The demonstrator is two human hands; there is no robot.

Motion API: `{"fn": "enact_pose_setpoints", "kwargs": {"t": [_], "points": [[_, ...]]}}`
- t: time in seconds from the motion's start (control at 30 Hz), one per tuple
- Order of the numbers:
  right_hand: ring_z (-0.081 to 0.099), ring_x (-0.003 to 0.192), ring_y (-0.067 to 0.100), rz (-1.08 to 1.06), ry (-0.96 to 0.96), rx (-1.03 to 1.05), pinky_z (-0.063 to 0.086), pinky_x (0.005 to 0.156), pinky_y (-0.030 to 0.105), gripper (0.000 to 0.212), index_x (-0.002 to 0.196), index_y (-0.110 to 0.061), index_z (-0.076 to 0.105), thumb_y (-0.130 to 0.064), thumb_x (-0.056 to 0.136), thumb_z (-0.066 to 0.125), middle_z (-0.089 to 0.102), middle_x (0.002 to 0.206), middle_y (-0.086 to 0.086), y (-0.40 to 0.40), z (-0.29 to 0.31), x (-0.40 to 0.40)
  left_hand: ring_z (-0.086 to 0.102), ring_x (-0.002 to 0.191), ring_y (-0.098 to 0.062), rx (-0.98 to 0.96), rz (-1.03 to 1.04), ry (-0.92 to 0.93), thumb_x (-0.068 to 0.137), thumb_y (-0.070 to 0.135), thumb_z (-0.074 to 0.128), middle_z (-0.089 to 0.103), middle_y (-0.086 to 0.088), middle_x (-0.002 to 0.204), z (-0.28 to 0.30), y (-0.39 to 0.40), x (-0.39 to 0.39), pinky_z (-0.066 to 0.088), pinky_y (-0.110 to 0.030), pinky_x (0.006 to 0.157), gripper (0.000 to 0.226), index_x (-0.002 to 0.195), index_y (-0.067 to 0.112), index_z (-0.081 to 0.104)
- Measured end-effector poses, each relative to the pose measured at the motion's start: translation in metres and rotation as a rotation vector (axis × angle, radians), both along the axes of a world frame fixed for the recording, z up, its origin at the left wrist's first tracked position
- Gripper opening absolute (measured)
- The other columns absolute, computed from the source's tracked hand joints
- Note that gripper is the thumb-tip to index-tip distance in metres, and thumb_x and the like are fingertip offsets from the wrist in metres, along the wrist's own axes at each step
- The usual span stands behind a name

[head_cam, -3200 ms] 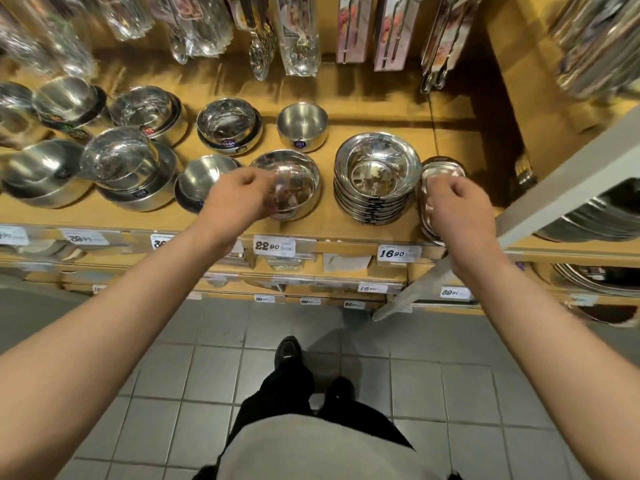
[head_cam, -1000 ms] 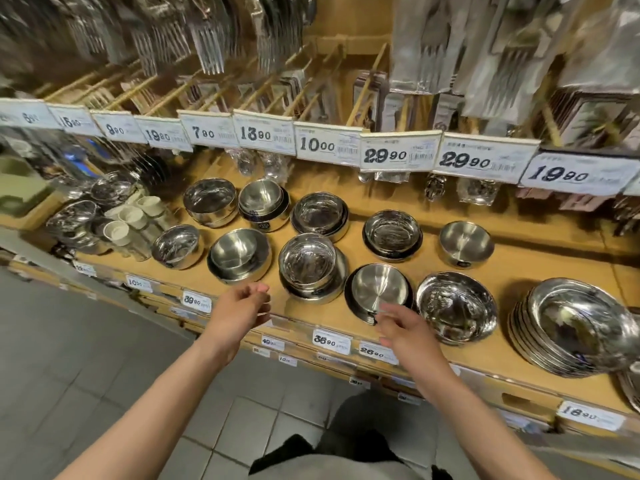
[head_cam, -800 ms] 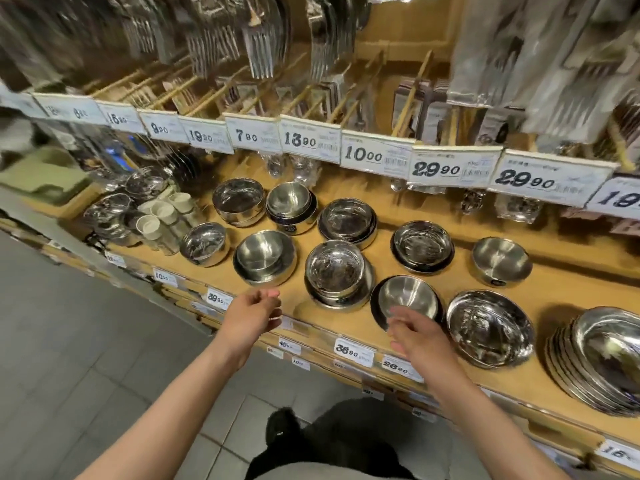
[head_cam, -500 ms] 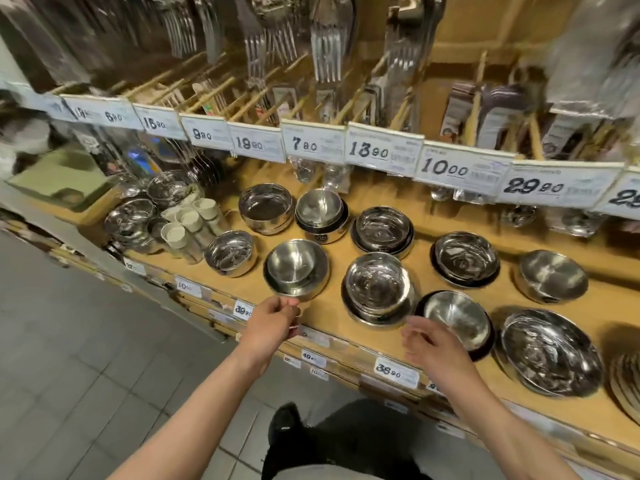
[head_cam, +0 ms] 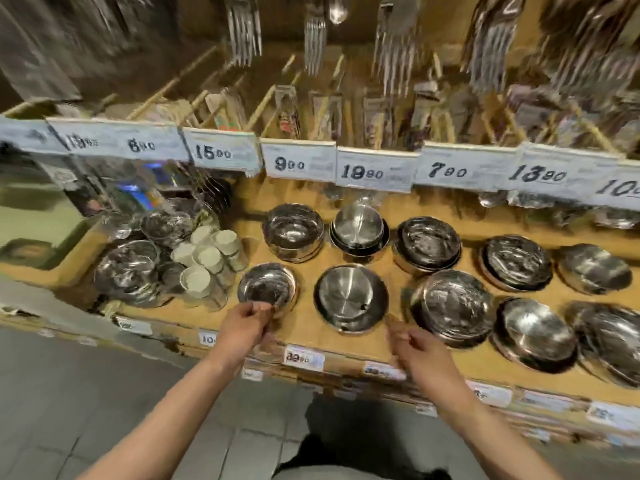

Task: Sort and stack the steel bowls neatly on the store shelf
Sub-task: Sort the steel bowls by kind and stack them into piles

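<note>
- Your left hand (head_cam: 242, 329) is at the near rim of the small steel bowl (head_cam: 267, 289) at about 9 o'clock from the frame's centre; fingers and thumb are brought together at that rim, and they look pinched on it, though blur softens the contact.
- Your right hand (head_cam: 420, 351) hangs over the front edge of the wooden shelf (head_cam: 304, 327), at 5 o'clock of the matte bowl stack (head_cam: 350, 297); its fingers are loosely curled and hold nothing.
- The matte bowl stack sits between the small steel bowl and a shiny bowl stack (head_cam: 455, 308) at its 3 o'clock, all in the front row and apart from one another.
- The back row, toward 12 o'clock, holds a deep bowl (head_cam: 293, 232), a nested brushed pair (head_cam: 359, 230) and another shiny stack (head_cam: 428, 244).
- More bowls run off toward 3 o'clock along both rows.
- White cups (head_cam: 207, 258) cluster at 9 o'clock of the small steel bowl, just beside it, with further steel bowls beyond them.
- Price tags (head_cam: 377, 169) hang in a row above the bowls, and packed forks (head_cam: 244, 29) hang at 12 o'clock.
</note>
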State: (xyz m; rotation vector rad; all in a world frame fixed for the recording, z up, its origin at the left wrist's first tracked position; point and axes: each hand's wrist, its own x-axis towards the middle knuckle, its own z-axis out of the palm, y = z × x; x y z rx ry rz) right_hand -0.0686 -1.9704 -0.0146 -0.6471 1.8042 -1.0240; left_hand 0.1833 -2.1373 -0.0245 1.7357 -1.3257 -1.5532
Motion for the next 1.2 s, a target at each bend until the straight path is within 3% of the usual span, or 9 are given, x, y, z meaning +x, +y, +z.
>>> {"fn": "enact_pose_setpoints", "kwargs": {"t": [0.1,0.2,0.3,0.5,0.63,0.77,0.93,1.1,1.2], "points": [[0.052,0.055,0.0,-0.015,0.104,0.009,0.038,0.049,0.008,0.012,0.096,-0.01,0.066,-0.005,0.099,0.056,0.06,0.074,-0.001,-0.015,0.002,0.011,0.062,0.065,-0.025,0.018,-0.018,0.005,0.099,0.017,0.062,0.069,-0.007,0.07,-0.004,-0.012,0.007,0.055,-0.043,0.071,0.012,0.098,0.009,0.071],[0.059,0.072,0.006,-0.064,0.125,0.023,0.042,0.054,0.004,0.021,0.118,-0.016,0.066,-0.011,0.101,0.056,0.07,0.093,-0.002,-0.028,0.006,0.016,0.064,0.064,-0.017,0.053,0.007,0.022,0.1,0.012,0.061,0.07,-0.003,0.069,-0.011,-0.016,0.012,0.055,-0.029,0.063,0.009,0.101,0.011,0.07],[0.061,0.098,0.006,-0.081,0.172,0.047,0.044,0.078,0.016,0.044,0.144,-0.019,0.053,-0.016,0.1,0.059,0.066,0.115,-0.006,-0.04,0.009,0.02,0.068,0.062,-0.01,0.077,0.024,0.024,0.1,0.007,0.059,0.071,0.001,0.067,-0.014,-0.02,0.019,0.054,-0.023,0.059,0.009,0.101,0.013,0.066],[0.057,0.121,0.023,-0.008,0.258,0.149,0.043,0.098,0.033,0.057,0.154,-0.015,0.04,-0.023,0.101,0.057,0.059,0.142,0.006,-0.07,0.009,0.021,0.072,0.077,-0.023,0.064,0.09,-0.028,0.088,0.009,0.07,0.077,-0.008,0.081,-0.023,-0.034,0.039,0.059,-0.039,0.075,0.013,0.099,0.009,0.064],[0.062,0.112,0.03,0.092,0.337,0.287,0.045,0.086,0.031,0.046,0.14,-0.005,0.051,-0.023,0.098,0.059,0.066,0.125,0.011,-0.091,0.003,0.021,0.072,0.098,-0.03,0.087,0.088,-0.095,0.079,0.03,0.076,0.074,-0.01,0.102,-0.025,-0.04,0.045,0.056,-0.052,0.097,0.051,0.121,0.01,0.053],[0.064,0.1,0.031,0.147,0.377,0.338,0.051,0.083,0.035,0.025,0.113,-0.002,0.063,-0.02,0.095,0.061,0.071,0.113,0.016,-0.108,-0.007,0.021,0.07,0.104,-0.029,0.095,0.064,-0.12,0.071,0.038,0.069,0.073,-0.009,0.11,-0.027,-0.047,0.044,0.053,-0.052,0.102,0.082,0.144,0.008,0.047],[0.064,0.113,0.036,0.07,0.396,0.377,0.046,0.079,0.029,0.045,0.129,0.0,0.054,-0.02,0.092,0.068,0.068,0.123,0.019,-0.119,-0.019,0.022,0.075,0.093,-0.031,0.125,0.065,-0.076,0.095,0.016,0.065,0.078,-0.011,0.093,-0.038,-0.054,0.036,0.058,-0.055,0.093,0.03,0.123,0.012,0.057],[0.072,0.098,0.037,0.003,0.331,0.328,0.059,0.088,0.05,0.037,0.125,-0.004,0.059,-0.011,0.089,0.066,0.073,0.11,0.017,-0.116,-0.019,0.022,0.077,0.077,-0.021,0.194,0.071,-0.009,0.1,0.008,0.059,0.077,-0.015,0.094,-0.046,-0.057,0.029,0.063,-0.042,0.084,0.009,0.109,0.01,0.061],[0.077,0.076,0.025,-0.113,0.259,0.238,0.064,0.076,0.044,0.033,0.123,-0.012,0.061,-0.004,0.091,0.064,0.074,0.09,0.003,-0.103,-0.015,0.018,0.075,0.074,-0.021,0.229,0.086,0.028,0.101,0.005,0.056,0.073,-0.016,0.094,-0.045,-0.057,0.024,0.064,-0.033,0.073,0.005,0.104,0.007,0.059]]}}
